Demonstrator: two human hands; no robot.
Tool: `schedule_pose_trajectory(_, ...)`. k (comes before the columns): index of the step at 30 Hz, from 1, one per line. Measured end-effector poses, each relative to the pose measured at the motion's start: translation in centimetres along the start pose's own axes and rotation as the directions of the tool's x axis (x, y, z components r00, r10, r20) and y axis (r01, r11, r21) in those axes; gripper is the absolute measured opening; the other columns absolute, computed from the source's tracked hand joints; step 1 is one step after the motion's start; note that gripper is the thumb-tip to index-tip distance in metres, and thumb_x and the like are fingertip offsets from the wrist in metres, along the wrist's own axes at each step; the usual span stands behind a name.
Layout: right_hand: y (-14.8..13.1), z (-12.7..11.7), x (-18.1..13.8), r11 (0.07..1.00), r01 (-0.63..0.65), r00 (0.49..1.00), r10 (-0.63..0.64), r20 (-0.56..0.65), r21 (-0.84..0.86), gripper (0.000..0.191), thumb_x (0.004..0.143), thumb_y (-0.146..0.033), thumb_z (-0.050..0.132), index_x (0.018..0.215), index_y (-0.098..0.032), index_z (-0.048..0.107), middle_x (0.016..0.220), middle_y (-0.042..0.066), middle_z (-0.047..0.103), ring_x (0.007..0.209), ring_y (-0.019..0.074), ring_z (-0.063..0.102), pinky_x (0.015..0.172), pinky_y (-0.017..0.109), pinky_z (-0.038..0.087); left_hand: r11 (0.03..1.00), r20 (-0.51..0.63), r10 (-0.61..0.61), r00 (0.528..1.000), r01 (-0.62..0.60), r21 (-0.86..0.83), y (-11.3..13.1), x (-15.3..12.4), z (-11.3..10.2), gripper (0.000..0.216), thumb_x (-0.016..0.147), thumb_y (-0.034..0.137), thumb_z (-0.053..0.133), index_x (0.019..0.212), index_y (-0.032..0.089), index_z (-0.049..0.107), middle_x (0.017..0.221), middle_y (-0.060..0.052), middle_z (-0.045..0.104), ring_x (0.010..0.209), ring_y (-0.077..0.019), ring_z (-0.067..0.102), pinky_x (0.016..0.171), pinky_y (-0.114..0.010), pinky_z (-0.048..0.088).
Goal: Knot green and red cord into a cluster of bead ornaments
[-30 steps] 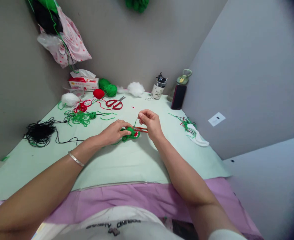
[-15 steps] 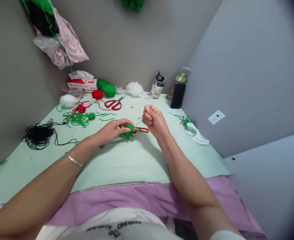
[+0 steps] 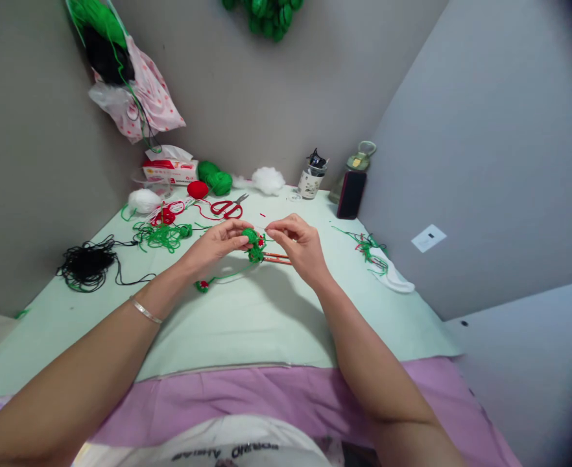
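My left hand (image 3: 216, 244) pinches a small green crocheted piece (image 3: 253, 244) with red specks, held just above the pale green table cover (image 3: 247, 318). A green yarn tail runs from it down to a small red-and-green bit (image 3: 201, 285) on the cover. My right hand (image 3: 299, 245) is closed in a pinch right beside the piece, its fingertips at a thin strand or needle too small to make out. A red-orange tool (image 3: 277, 258) lies on the cover under my right fingers.
Red scissors (image 3: 226, 207), red yarn ball (image 3: 198, 189), green yarn balls (image 3: 215, 178), tissue box (image 3: 171, 170) and white stuffing (image 3: 268, 179) sit at the back. Black yarn tangle (image 3: 85, 264) lies left, green scraps (image 3: 162, 234) near it. A jar (image 3: 310, 182), bottle and dark phone (image 3: 351, 193) stand back right.
My left hand lifted the green piece off the cover. My right hand, pulled up and away as a fist half a second ago, has come back to the piece in a pinch.
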State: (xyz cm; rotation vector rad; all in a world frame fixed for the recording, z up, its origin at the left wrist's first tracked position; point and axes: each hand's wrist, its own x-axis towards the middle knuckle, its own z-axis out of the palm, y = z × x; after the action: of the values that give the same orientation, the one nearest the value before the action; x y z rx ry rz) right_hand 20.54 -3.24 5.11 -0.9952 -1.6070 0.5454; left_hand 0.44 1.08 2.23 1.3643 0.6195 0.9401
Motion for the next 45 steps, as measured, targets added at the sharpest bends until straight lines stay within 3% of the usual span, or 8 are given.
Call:
schedule_pose_trajectory(8, 0.0, 0.5, -0.7, 0.978, 0.058, 0.992, -0.034, 0.121, -0.201, 0.011, 0.089, -0.020, 0.060, 0.085, -0.019, 0.071, 0.077, 0.000, 0.062, 0.062, 0.0110, 0.048, 0.061, 0.026, 0.037, 0.995, -0.041, -0.028, 0.999, 0.025, -0.093, 0.9, -0.1, -0.1, 0.036, 0.077, 0.035, 0.078, 0.108, 0.018, 0.069, 0.104, -0.006, 0.071, 0.087, -0.0175, 0.067, 0.091, -0.035, 0.050)
schedule_pose_trajectory(18, 0.0, 0.4, -0.9, 0.964, 0.040, 0.984, 0.007, 0.177, -0.262, 0.012, 0.089, -0.021, 0.057, 0.085, -0.020, 0.069, 0.077, 0.001, 0.062, 0.064, 0.0123, 0.049, 0.061, 0.026, 0.036, 0.997, -0.029, 0.009, 1.000, -0.011, -0.079, 0.7, 0.0, -0.4, 0.037, 0.078, 0.035, 0.077, 0.111, 0.019, 0.068, 0.117, -0.008, 0.069, 0.096, -0.0185, 0.066, 0.096, -0.037, 0.049)
schedule_pose_trajectory(28, 0.6, 1.5, -1.3, 0.988, -0.047, 0.991, 0.065, 0.119, -0.144, 0.010, 0.086, -0.023, 0.058, 0.083, -0.021, 0.068, 0.077, 0.001, 0.063, 0.065, 0.0135, 0.052, 0.061, 0.026, 0.041, 1.000, -0.002, 0.009, 1.000, -0.009, -0.025, 0.5, -0.2, 0.3, 0.036, 0.076, 0.032, 0.079, 0.103, 0.017, 0.062, 0.094, -0.004, 0.071, 0.086, -0.0177, 0.068, 0.086, -0.035, 0.051)
schedule_pose_trajectory(32, 0.9, 1.7, -1.2, 0.991, -0.121, 0.984, 0.126, 0.124, -0.051, 0.010, 0.086, -0.026, 0.059, 0.084, -0.021, 0.068, 0.079, 0.001, 0.065, 0.067, 0.0137, 0.053, 0.063, 0.026, 0.042, 0.999, -0.048, 0.032, 0.998, -0.033, -0.029, 0.5, -0.2, 0.8, 0.035, 0.072, 0.031, 0.081, 0.098, 0.017, 0.062, 0.090, -0.003, 0.071, 0.083, -0.0177, 0.067, 0.083, -0.034, 0.052)
schedule_pose_trajectory(36, 0.4, 1.4, -0.9, 0.993, -0.115, 0.984, 0.114, 0.133, -0.005, 0.011, 0.085, -0.024, 0.060, 0.084, -0.021, 0.070, 0.081, 0.002, 0.066, 0.067, 0.0130, 0.054, 0.063, 0.026, 0.042, 0.996, -0.102, 0.093, 0.990, -0.094, -0.008, 0.5, -0.2, 0.8, 0.034, 0.072, 0.029, 0.082, 0.098, 0.016, 0.063, 0.087, -0.002, 0.069, 0.080, -0.0150, 0.064, 0.079, -0.031, 0.050)
schedule_pose_trajectory(41, 0.1, 0.9, -0.5, 0.993, -0.116, 0.981, 0.111, 0.161, 0.021, 0.013, 0.083, -0.026, 0.062, 0.086, -0.021, 0.074, 0.081, 0.002, 0.065, 0.066, 0.0121, 0.052, 0.059, 0.025, 0.041, 0.993, -0.114, 0.115, 0.987, -0.114, 0.011, 0.7, -0.3, 0.6, 0.034, 0.073, 0.029, 0.082, 0.099, 0.017, 0.064, 0.090, -0.002, 0.069, 0.084, -0.0160, 0.065, 0.082, -0.031, 0.050)
schedule_pose_trajectory(45, 0.9, 0.8, -0.4, 0.955, -0.225, 0.960, 0.183, 0.214, 0.195, 0.014, 0.081, -0.031, 0.067, 0.088, -0.022, 0.075, 0.083, 0.002, 0.066, 0.069, 0.0125, 0.056, 0.060, 0.025, 0.044, 0.994, -0.102, 0.084, 0.991, -0.091, -0.059, 1.0, -0.4, 0.6, 0.032, 0.073, 0.029, 0.081, 0.097, 0.018, 0.064, 0.090, -0.001, 0.069, 0.083, -0.0157, 0.066, 0.086, -0.034, 0.051)
